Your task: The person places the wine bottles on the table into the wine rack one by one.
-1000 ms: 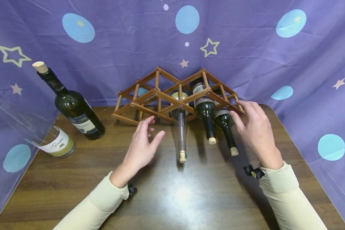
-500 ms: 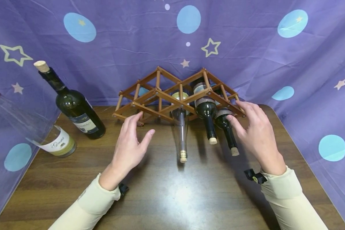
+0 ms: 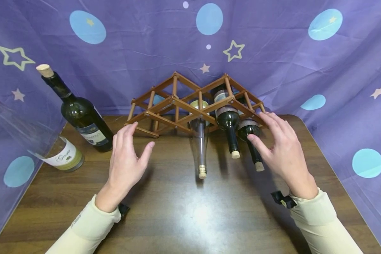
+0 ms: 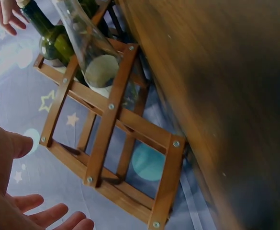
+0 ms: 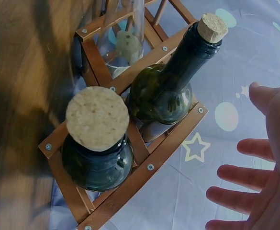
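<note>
A wooden folding wine rack [image 3: 173,102] stands at the back of the table. In its right half lie a clear corked bottle [image 3: 200,144] and two dark green corked bottles, one upper [image 3: 230,127] and one lower [image 3: 249,131], necks toward me. My left hand [image 3: 125,164] hovers before the rack's left end, thumb apart from the fingers, holding nothing. At the right end is my right hand [image 3: 284,153], fingers spread and holding nothing; its thumb overlaps the lower dark bottle in the head view. The right wrist view shows these fingers [image 5: 245,177] apart from the bottles.
Left of the rack, a dark green corked bottle [image 3: 85,120] stands upright on the wooden table [image 3: 177,218]. Beside it is a clear bottle [image 3: 65,155] with a white label. A purple curtain [image 3: 139,53] with stars and dots hangs close behind the rack.
My left hand has moved left, from in front of the rack's middle to its left end. The right hand has barely shifted, its thumb drifting slightly left. Bottles and rack stay put.
</note>
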`<state>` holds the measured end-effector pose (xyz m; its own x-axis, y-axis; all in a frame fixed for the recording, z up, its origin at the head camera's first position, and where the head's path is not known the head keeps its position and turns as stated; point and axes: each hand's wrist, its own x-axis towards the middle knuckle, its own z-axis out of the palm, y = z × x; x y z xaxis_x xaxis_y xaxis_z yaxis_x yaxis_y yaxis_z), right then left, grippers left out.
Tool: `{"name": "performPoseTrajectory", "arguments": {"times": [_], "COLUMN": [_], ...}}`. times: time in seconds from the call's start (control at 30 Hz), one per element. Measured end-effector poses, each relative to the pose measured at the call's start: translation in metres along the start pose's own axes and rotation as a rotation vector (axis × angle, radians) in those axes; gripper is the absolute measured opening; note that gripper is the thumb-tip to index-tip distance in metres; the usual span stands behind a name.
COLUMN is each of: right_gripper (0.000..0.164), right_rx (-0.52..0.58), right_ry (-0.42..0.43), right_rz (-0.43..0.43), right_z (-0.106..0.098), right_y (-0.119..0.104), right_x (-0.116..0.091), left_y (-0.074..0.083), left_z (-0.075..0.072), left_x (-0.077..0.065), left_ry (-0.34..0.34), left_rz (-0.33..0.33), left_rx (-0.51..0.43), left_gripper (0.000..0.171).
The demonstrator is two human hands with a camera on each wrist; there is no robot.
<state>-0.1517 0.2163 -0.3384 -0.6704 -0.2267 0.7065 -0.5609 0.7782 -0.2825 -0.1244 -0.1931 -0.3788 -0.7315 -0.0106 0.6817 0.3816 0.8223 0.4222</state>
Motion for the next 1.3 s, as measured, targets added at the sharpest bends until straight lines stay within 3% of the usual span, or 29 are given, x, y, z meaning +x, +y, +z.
{"name": "performPoseTrajectory", "arguments": {"times": [0.17,0.37,0.53,0.83,1.3], "right_gripper": [0.074,0.078,0.080,0.084,0.087], "right_rx": [-0.005,-0.012,-0.015,-0.033,-0.057], "right_ry": [-0.032,-0.060,-0.080,-0.112,-0.143], "right_rz": [0.000,-0.025,-0.029,-0.020,-0.020], "right_z": [-0.001,0.000,0.000,-0.001,-0.001], "right_y": [-0.001,0.001,0.003,0.006,0.012], "right_x": [-0.004,-0.008,-0.013,-0.022,-0.034], "left_y": [-0.010,-0.022,-0.029,-0.033,-0.055], "left_z": [-0.007,-0.016,-0.026,-0.037,-0.047], "left_x": [-0.001,0.004,0.011,0.021,0.031], "left_ry": [0.049,0.155,0.226,0.356,0.453], "left_rz": [0.010,0.022,0.029,-0.023,-0.115], "left_rx": [0.007,-0.022,0.005,0.023,0.055], "left_gripper": [0.071,0.070,0.069,0.070,0.081]}}
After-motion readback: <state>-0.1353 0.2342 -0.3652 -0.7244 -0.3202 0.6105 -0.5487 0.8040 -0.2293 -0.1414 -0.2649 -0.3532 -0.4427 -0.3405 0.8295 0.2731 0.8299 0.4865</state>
